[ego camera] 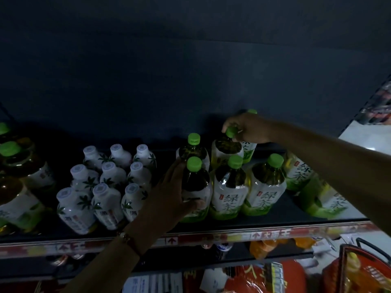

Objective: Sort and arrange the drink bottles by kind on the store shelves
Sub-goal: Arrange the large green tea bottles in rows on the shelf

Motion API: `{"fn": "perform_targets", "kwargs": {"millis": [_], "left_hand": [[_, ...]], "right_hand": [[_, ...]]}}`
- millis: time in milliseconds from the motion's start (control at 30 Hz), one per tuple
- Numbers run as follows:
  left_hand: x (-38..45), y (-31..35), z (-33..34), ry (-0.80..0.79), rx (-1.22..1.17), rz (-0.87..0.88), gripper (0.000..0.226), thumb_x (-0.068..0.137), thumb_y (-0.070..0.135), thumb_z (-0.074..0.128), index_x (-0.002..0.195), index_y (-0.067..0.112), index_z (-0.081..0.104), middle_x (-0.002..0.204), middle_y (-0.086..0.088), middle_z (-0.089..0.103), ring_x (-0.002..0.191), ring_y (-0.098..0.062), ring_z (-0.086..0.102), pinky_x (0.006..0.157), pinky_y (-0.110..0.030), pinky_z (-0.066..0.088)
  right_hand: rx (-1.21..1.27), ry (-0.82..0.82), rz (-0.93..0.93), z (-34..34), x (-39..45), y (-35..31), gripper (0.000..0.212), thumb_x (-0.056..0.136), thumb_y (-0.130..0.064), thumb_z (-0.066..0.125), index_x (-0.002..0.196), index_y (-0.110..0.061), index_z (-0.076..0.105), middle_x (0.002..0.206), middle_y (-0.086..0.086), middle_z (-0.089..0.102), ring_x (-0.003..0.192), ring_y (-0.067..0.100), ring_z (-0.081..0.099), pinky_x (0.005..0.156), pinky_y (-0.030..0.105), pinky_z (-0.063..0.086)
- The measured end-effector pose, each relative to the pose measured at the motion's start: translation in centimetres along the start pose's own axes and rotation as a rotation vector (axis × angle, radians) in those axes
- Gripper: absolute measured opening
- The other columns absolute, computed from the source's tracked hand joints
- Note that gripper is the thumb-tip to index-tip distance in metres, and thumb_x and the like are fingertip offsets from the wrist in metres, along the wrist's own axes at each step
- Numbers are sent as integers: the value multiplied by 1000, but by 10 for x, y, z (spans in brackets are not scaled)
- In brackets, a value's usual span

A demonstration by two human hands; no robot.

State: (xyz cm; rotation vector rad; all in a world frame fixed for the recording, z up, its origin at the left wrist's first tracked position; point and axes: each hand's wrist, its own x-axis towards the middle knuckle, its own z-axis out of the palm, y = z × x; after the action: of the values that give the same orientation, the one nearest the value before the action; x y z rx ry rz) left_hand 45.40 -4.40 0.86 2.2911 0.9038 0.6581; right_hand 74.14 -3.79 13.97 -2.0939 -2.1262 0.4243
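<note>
Green caps top the tea bottles on the dark shelf (275, 216). The right hand (249, 129) pinches the cap of a back-row green tea bottle (226, 149), fingers curled round it. The left hand (169, 199) wraps the body of a front-row green tea bottle (195, 187), thumb across its white label. Beside that stand two more bottles labelled 绿茶 (230, 187) in green characters. Left of the hands, nine small white-capped bottles with palm-leaf print (105, 182) stand in three rows. A red-and-white price strip (211, 236) with arrows edges the shelf; its text is blurred.
</note>
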Motion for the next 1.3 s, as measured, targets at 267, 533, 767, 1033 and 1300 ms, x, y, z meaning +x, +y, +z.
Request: {"fn": "perform_targets", "kwargs": {"millis": [267, 533, 767, 1033, 1300], "left_hand": [[-2, 1, 0, 15, 40, -10, 109, 73, 57, 77, 157, 33, 12, 164, 12, 4, 150, -15, 15, 111, -34, 33], [1, 7, -4, 52, 11, 26, 100, 66, 50, 83, 149, 35, 31, 152, 14, 32, 137, -11, 38, 102, -40, 47], [-1, 2, -3, 26, -149, 42, 95, 71, 42, 86, 149, 34, 34, 152, 15, 35, 138, -8, 40, 106, -42, 46], [-7, 12, -3, 60, -175, 47, 109, 78, 45, 83, 158, 35, 10, 158, 10, 31, 141, -4, 37, 110, -43, 42], [0, 91, 3, 214, 448, 262, 89, 85, 57, 66, 156, 35, 17, 162, -5, 12, 146, -23, 8, 121, -47, 6]], "right_hand": [[167, -24, -17, 9, -9, -16, 37, 86, -8, 69, 114, -32, 63, 104, -7, 66, 94, 18, 66, 81, 33, 55], [359, 83, 33, 0, -58, -40, 52, 87, -48, 65, 136, -34, 51, 133, -14, 52, 122, 2, 45, 85, 15, 37], [-106, 78, -124, 56, -94, -52, 74, 79, -41, 75, 144, -32, 41, 144, -11, 38, 128, 10, 43, 100, 29, 43], [-6, 233, -109, 60, -108, -49, 79, 82, -43, 72, 149, -29, 32, 152, -9, 33, 138, 5, 29, 105, 15, 23], [154, 173, 208, 53, -146, 24, 98, 69, -42, 82, 147, -35, 23, 141, 0, 46, 125, 21, 49, 101, 46, 47]]}}
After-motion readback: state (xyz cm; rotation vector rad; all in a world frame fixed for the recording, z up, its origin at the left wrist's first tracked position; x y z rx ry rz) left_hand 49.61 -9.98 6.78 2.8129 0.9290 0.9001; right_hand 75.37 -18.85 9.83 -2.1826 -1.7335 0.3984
